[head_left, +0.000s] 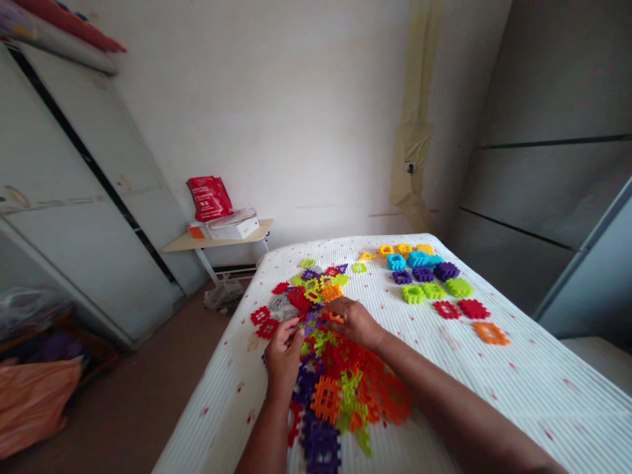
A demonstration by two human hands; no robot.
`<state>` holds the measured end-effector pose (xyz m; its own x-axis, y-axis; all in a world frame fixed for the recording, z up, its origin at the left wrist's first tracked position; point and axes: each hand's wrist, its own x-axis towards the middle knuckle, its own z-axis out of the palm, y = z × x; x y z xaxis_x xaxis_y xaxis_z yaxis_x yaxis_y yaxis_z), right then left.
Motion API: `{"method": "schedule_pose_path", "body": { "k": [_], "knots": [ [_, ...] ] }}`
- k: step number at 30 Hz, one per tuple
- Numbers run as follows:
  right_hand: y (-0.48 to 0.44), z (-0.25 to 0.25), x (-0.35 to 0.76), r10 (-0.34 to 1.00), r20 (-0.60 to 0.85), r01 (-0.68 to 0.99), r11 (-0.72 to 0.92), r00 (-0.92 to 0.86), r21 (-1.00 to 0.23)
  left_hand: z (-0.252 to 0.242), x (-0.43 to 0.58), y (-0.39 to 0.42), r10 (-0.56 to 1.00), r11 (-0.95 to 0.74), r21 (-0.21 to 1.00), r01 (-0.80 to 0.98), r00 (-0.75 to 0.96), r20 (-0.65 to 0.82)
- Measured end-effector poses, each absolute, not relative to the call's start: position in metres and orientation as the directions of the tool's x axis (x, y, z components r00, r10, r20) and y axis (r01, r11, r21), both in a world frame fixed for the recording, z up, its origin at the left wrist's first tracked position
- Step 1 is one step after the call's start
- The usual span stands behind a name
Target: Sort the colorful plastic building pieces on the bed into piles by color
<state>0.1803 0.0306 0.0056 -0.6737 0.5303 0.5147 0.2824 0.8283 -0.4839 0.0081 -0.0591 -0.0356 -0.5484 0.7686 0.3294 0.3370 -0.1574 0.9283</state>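
Note:
A loose heap of plastic interlocking building pieces, in red, orange, purple, lime and grey, runs down the bed. My right hand is over the middle of the heap, its fingers closed on an orange interlocking piece. Just left of it, my left hand has its thumb and fingers curled together beside the purple pieces; what they grip is too small to tell. An orange square piece and a dark purple square piece lie nearer to me. Red pieces rest beyond my left hand.
Colour-sorted rows stand at the right: yellow, blue, purple, lime, red and orange. The striped white bedsheet lies under everything. A small table bears a red bag and a white box.

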Motion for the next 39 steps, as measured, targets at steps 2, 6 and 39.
{"method": "schedule_pose_path", "body": {
  "k": [2,6,39],
  "knots": [
    [0.023,0.010,0.175,0.477,0.502,0.305,0.870,-0.721,-0.388,-0.031,0.011,-0.061,0.788,-0.143,0.942,0.303,-0.541,0.293],
    [0.015,0.012,0.167,0.424,0.435,0.362,0.906,-0.794,-0.221,-0.026,0.016,-0.063,0.818,-0.129,0.950,0.284,-0.511,0.264],
    [0.168,-0.005,0.241,0.929,0.041,0.928,0.370,-0.369,-0.034,-0.039,0.009,-0.059,0.755,-0.082,0.900,0.429,-0.562,0.337]
  ]
}}
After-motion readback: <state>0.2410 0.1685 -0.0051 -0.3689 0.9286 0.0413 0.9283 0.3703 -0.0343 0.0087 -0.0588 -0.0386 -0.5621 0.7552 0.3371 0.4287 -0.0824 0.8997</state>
